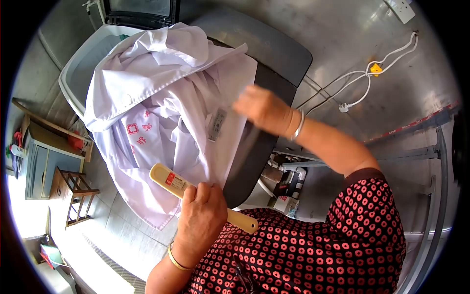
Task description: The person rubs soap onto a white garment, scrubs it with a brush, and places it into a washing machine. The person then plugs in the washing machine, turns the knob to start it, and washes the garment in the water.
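My left hand (pixel 203 215) is wrapped round a long cream plastic brush (pixel 169 180) with a red label; its bristles, if any, are hidden underneath. The brush lies over the lower edge of a white coat (pixel 191 98). Red characters and a grey name patch (pixel 216 125) show on the cloth. Raised at the coat's right edge is my right hand (pixel 267 110), its fingers curled and slightly blurred. I cannot make out whether cloth or something small is in them. The coat is heaped across a washing machine (pixel 274 44).
A pale tub (pixel 73 73) opens at the machine's left. White cables with a plug (pixel 344 107) hang on the metal wall at right. Pipes (pixel 293 179) and a metal frame (pixel 435 152) stand below. At left are a wooden stool (pixel 73 196) and a cabinet (pixel 44 166).
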A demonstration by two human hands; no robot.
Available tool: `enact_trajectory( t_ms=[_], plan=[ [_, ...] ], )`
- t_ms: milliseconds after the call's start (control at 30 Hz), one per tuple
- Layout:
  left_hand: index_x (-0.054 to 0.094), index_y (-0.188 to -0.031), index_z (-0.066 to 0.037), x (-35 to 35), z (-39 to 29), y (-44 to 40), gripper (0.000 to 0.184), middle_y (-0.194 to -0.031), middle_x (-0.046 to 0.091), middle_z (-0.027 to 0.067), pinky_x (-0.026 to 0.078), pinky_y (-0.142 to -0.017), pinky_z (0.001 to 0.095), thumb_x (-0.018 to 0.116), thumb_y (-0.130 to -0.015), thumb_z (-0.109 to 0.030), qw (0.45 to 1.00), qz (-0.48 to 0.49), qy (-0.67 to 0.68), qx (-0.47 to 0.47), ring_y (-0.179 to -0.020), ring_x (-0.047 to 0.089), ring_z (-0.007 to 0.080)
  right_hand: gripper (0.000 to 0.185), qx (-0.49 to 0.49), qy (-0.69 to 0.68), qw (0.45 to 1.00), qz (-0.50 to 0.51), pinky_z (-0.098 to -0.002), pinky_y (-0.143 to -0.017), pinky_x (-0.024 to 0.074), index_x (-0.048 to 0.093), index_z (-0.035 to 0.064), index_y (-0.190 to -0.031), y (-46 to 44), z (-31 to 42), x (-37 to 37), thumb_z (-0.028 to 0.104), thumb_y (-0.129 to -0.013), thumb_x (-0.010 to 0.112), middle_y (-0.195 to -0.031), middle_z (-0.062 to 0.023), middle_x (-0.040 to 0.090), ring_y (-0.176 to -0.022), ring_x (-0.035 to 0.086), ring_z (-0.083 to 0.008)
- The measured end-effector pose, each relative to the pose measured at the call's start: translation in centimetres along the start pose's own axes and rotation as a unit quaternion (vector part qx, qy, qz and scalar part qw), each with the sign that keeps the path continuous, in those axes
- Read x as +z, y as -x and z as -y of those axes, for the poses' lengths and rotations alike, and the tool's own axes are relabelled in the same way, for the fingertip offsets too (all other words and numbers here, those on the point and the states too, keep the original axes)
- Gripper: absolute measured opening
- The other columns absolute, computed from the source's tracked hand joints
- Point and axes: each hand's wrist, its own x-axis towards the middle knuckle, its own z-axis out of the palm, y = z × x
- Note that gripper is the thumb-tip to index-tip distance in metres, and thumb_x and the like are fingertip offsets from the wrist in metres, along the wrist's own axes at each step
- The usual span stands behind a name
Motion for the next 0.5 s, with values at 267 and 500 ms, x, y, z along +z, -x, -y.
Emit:
enact_trajectory(
  t_ms=[267, 500],
  plan=[
    [0.059, -0.092, 0.005, -0.2, -0.1, -0.1, 0.029, -0.081, 0.052, 0.0058, 0.039, -0.073, 0.0313, 0.054, -0.067, -0.008, 1.000, 0.019, 0.005, -0.005, -0.078, 0.044, 0.0190, 0.008, 0.095, 0.091, 0.990, 0.056, -0.0262, -0.056, 0.0453, 0.048, 0.0062, -0.067, 1.4, -4.0, -0.1, 0.006, -0.062, 0.055, -0.062, -0.0035, 0.040, -0.062, 0.048, -0.0187],
    [0.059, -0.092, 0.005, -0.1, -0.1, -0.2, 0.028, -0.082, 0.051, 0.0057, 0.039, -0.074, 0.0314, 0.054, -0.067, -0.008, 1.000, 0.015, 0.000, -0.008, -0.078, 0.044, 0.0191, 0.004, 0.098, 0.015, 0.995, 0.006, -0.0269, -0.056, 0.0452, 0.050, 0.0056, -0.068, 1.5, -3.3, -0.6, 0.004, -0.065, 0.053, -0.064, -0.0055, 0.044, -0.062, 0.048, -0.0207]
  ],
)
